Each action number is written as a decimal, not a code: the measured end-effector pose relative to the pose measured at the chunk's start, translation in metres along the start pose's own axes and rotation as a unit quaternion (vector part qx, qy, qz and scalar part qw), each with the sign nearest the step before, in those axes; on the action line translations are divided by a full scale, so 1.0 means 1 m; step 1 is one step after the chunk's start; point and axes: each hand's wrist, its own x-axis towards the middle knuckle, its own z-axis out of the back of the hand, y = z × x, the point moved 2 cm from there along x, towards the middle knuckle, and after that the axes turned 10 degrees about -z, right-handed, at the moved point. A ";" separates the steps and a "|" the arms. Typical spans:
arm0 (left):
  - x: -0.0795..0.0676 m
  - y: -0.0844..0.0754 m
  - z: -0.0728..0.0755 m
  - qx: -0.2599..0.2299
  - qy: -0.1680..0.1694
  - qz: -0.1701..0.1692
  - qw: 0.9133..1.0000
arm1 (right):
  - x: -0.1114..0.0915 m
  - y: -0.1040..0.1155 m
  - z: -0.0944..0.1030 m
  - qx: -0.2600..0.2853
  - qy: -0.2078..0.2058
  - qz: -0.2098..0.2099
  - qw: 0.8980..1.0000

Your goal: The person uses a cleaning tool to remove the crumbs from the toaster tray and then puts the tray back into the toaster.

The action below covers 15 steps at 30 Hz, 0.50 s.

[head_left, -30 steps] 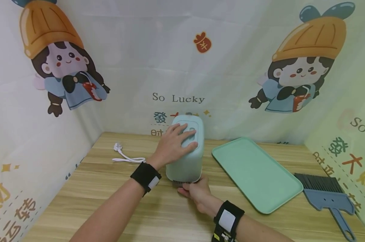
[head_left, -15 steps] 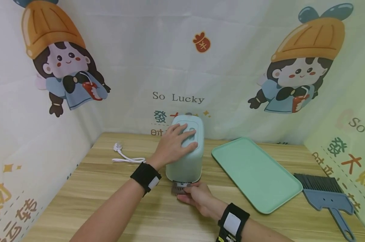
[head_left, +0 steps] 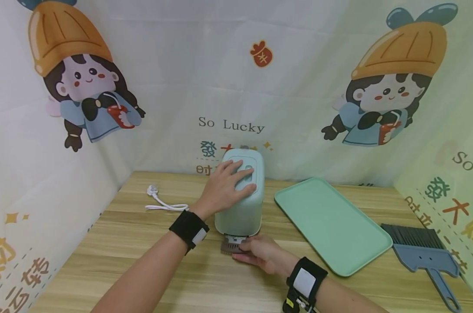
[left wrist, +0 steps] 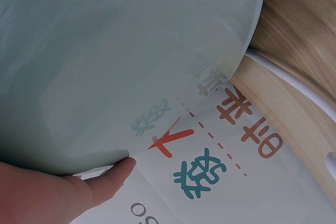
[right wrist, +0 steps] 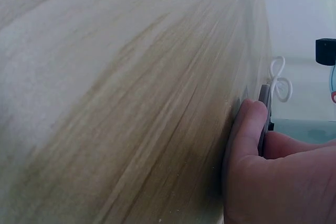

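Observation:
A pale mint-green toaster point(head_left: 239, 219) with a lid on top stands end-on at the middle of the table. My left hand point(head_left: 225, 188) rests on the lid with its fingers spread. In the left wrist view the toaster's side point(left wrist: 131, 51) fills the upper left, a fingertip at its edge. Low at the near end, a grey slotted crumb tray point(head_left: 229, 248) sticks out from under the body, some pale metal showing behind its front. My right hand point(head_left: 264, 255) pinches its right side between thumb and fingers; the right wrist view shows its grey edge point(right wrist: 264, 106) between them.
A white cord with a plug point(head_left: 153, 191) lies on the wooden table point(head_left: 142, 243) left of the toaster. To the right are a flat green tray point(head_left: 334, 226) and a blue brush point(head_left: 426, 256) with dark bristles. A printed cloth hangs behind.
The right hand has drawn the crumb tray a little out from under the toaster, toward the person. Metal now shows behind its front. The left hand stays on the lid.

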 end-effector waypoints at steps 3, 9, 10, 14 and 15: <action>0.000 0.000 0.000 -0.001 -0.001 0.001 1.000 | 0.000 0.000 0.001 0.001 -0.003 -0.004 1.000; 0.000 0.002 0.000 -0.002 -0.004 0.000 1.000 | -0.001 -0.002 0.003 -0.008 0.006 0.000 1.000; 0.000 0.002 -0.001 -0.002 -0.003 0.000 1.000 | -0.001 -0.003 0.003 -0.010 0.010 0.003 1.000; 0.000 0.003 -0.002 -0.004 -0.001 0.001 1.000 | -0.002 -0.006 0.004 -0.019 0.018 0.010 1.000; 0.001 0.003 -0.002 -0.005 -0.001 0.000 1.000 | -0.003 -0.006 0.004 -0.018 0.017 0.011 1.000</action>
